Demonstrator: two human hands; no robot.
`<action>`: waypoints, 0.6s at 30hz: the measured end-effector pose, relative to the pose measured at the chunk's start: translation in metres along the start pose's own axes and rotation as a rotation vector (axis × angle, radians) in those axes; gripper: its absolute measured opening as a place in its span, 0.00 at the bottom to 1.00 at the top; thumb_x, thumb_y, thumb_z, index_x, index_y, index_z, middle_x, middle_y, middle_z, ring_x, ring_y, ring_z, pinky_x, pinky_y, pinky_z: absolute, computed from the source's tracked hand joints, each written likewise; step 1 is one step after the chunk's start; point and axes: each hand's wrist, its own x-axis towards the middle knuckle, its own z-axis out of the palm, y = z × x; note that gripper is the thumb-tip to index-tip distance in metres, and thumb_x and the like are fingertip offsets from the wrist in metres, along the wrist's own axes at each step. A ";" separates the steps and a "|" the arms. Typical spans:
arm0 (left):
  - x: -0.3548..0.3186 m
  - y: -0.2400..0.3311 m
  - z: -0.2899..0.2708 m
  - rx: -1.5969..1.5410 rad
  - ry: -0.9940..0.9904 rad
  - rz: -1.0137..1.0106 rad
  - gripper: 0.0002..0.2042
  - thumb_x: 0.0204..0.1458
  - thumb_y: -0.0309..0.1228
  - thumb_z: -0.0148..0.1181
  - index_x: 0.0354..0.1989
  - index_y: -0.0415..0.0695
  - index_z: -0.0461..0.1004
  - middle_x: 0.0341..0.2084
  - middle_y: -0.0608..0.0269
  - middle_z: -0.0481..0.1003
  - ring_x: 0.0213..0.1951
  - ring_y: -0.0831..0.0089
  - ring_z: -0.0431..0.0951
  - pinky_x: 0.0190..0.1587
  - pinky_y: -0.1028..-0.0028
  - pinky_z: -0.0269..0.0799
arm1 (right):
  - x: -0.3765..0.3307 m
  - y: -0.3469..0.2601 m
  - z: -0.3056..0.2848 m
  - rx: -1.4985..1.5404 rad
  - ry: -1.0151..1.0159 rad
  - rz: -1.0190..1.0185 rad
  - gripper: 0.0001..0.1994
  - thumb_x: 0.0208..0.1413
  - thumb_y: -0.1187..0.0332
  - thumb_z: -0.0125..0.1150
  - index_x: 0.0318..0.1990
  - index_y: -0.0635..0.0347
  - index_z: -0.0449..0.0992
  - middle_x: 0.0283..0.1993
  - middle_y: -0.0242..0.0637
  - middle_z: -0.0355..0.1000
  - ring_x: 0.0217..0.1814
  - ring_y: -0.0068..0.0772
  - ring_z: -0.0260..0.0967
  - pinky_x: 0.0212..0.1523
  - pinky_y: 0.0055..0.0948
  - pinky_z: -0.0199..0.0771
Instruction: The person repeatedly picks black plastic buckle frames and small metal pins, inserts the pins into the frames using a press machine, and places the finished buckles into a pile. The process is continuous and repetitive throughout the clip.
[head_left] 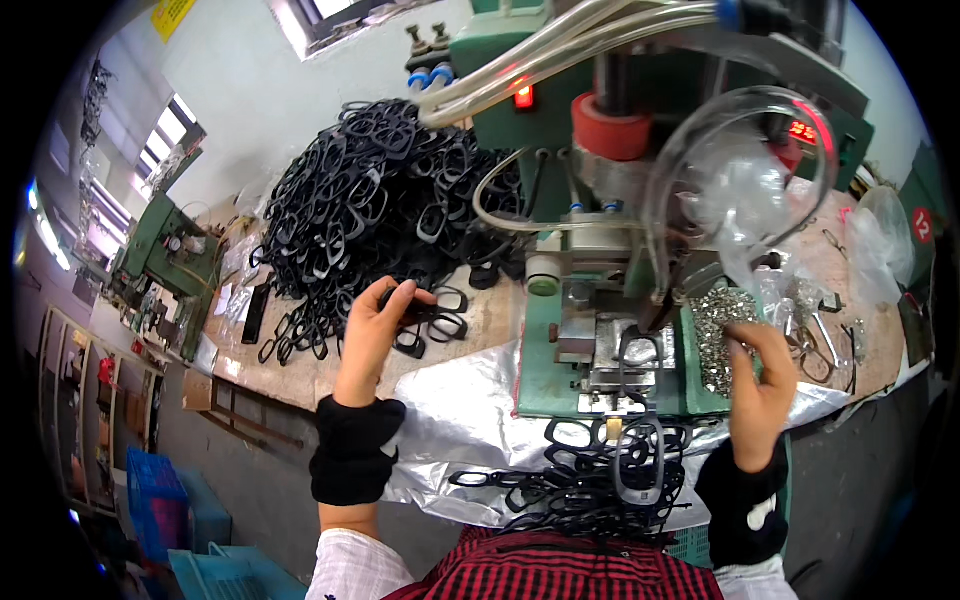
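Observation:
My left hand [380, 315] is closed on a black eyeglass frame [446, 318], above the table just in front of a big heap of black eyeglass frames [370, 190]. Over on the right, my right hand [765, 385] bends its thumb and forefinger together at the edge of a green tray [694, 345] full of small shiny metal parts [722, 320]; whatever lies between the fingertips is too small to make out. Between my hands stands a green press machine [545, 350]. One dark frame [642, 350] sits upright at its metal fixture, with a greyish frame [640, 460] below it.
More black frames [560, 490] pile up at the table's front edge, close to my body, on silver foil [440, 410]. Clear hoses [560, 60] arch over the press. Tools such as a wrench [828, 340] and plastic bags [875, 240] lie at right. Blue crates [160, 500] stand on the floor.

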 end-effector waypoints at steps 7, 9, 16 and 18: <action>-0.045 -0.008 0.063 0.086 0.216 0.407 0.15 0.70 0.36 0.46 0.33 0.38 0.69 0.36 0.56 0.82 0.31 0.80 0.76 0.37 0.79 0.71 | 0.002 -0.017 0.060 0.468 0.062 0.277 0.24 0.51 0.78 0.67 0.56 0.73 0.67 0.42 0.44 0.79 0.48 0.31 0.75 0.53 0.28 0.70; -0.048 0.006 0.075 0.056 0.272 0.537 0.15 0.71 0.38 0.43 0.36 0.39 0.66 0.35 0.54 0.81 0.30 0.78 0.75 0.36 0.79 0.71 | 0.002 -0.008 0.059 0.418 0.037 0.231 0.29 0.51 0.78 0.66 0.60 0.72 0.62 0.39 0.41 0.80 0.50 0.31 0.74 0.57 0.28 0.67; -0.043 0.139 0.124 0.216 -0.017 1.014 0.14 0.62 0.38 0.60 0.31 0.42 0.66 0.28 0.49 0.82 0.24 0.71 0.77 0.28 0.74 0.72 | 0.015 -0.038 0.049 0.575 -0.090 0.249 0.31 0.50 0.80 0.64 0.62 0.76 0.59 0.36 0.37 0.79 0.57 0.30 0.70 0.63 0.30 0.62; -0.039 0.137 0.127 0.135 -0.059 1.084 0.14 0.56 0.36 0.66 0.28 0.40 0.69 0.29 0.51 0.82 0.24 0.69 0.77 0.27 0.74 0.72 | 0.017 -0.054 0.034 0.855 -0.179 0.504 0.33 0.51 0.83 0.60 0.66 0.75 0.56 0.43 0.41 0.77 0.61 0.32 0.66 0.63 0.30 0.62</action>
